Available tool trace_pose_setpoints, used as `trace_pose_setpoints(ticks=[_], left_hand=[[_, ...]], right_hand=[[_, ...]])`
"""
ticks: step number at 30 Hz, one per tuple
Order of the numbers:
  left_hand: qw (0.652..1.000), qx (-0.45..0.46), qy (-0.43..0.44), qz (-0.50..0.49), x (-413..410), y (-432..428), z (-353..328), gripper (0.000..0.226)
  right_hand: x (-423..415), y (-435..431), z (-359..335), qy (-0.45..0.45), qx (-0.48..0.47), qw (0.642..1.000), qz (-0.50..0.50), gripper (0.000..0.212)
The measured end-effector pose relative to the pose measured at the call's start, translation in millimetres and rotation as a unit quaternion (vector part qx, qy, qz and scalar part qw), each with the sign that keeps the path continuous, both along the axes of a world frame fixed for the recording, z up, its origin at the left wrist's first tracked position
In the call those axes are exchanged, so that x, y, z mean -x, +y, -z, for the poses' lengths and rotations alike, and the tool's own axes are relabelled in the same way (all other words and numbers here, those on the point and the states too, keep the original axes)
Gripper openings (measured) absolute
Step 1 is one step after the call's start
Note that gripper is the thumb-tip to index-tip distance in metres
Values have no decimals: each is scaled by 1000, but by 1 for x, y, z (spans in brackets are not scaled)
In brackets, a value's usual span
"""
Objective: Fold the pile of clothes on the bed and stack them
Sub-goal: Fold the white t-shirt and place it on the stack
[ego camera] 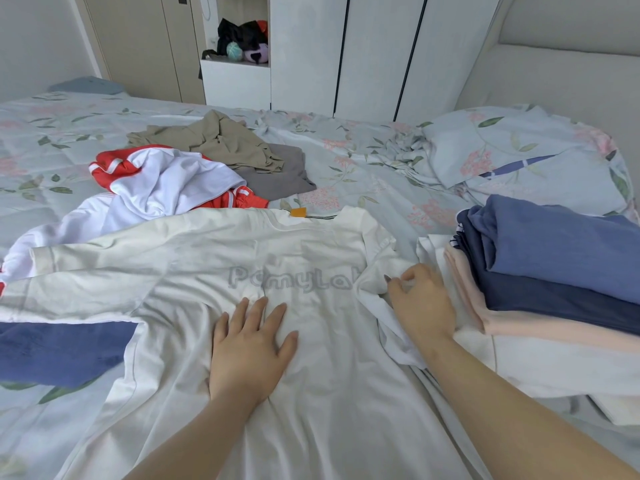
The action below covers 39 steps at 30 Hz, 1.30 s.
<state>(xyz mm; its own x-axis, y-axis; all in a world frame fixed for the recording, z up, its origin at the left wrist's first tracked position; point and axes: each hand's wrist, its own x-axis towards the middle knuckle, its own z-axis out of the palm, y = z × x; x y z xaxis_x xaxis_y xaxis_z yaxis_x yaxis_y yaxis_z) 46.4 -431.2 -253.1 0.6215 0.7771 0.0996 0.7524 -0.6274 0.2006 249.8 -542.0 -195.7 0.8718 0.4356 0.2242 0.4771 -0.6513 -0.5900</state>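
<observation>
white shirt [194, 271]: spread on the bed [363, 174], beside the folded stack [554, 258]
left hand [249, 351]: flat, pinned its middle
right hand [420, 303]: pinched the sleeve [375, 268]
tip: needed taut cloth, sleeve inward

A purple plush toy [257, 54] sits in an open niche [242, 6] of the white wardrobe [304, 53].

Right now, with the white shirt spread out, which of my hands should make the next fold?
Right. The right hand pinches the bunched sleeve side of the white shirt, so it can likely sweep that inward; the left hand lies flat on the chest, pinning it.
</observation>
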Motion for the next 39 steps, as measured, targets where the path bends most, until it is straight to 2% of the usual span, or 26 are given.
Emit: trace_pose_setpoints(ticks=[2,5,7,11,17,20,23,26,30,32,34,36,39], left_hand=[[1000,-1,7,0,0,0,0,91],[1000,-1,11,1,0,0,0,91],[1000,-1,11,1,1,0,0,91],[1000,1,9,2,1,0,-1,92],[1000,-1,16,0,0,1,0,92],[1000,-1,13,0,0,2,1,92],[1000,0,5,-1,1,1,1,93],[1000,-5,10,0,0,1,1,93],[1000,-8,17,-3,-1,2,1,93],[1000,-10,21,-4,-1,2,2,93],[1000,-9,17,-4,-1,2,1,93],[1000,-9,13,-3,0,1,1,93],[1000,-10,10,-3,0,1,1,92]], right_hand=[[0,0,4,-43,14,999,-3,23],[-4,3,11,-105,131,986,-25,38],[-6,7,11,-93,182,979,-18,45],[-8,19,11,-77,226,971,-10,53],[-23,36,5,-42,94,995,15,23],[-27,38,-20,21,-29,999,23,20],[-40,34,-63,54,-157,982,86,20],[-63,20,-99,56,-215,964,143,28],[-82,-3,-101,120,-159,966,163,46],[-78,-7,-92,156,-143,969,129,62],[-68,-8,-84,165,-76,980,76,74],[-58,-10,-76,148,17,989,21,65],[-46,-12,-62,150,177,970,-69,26]])
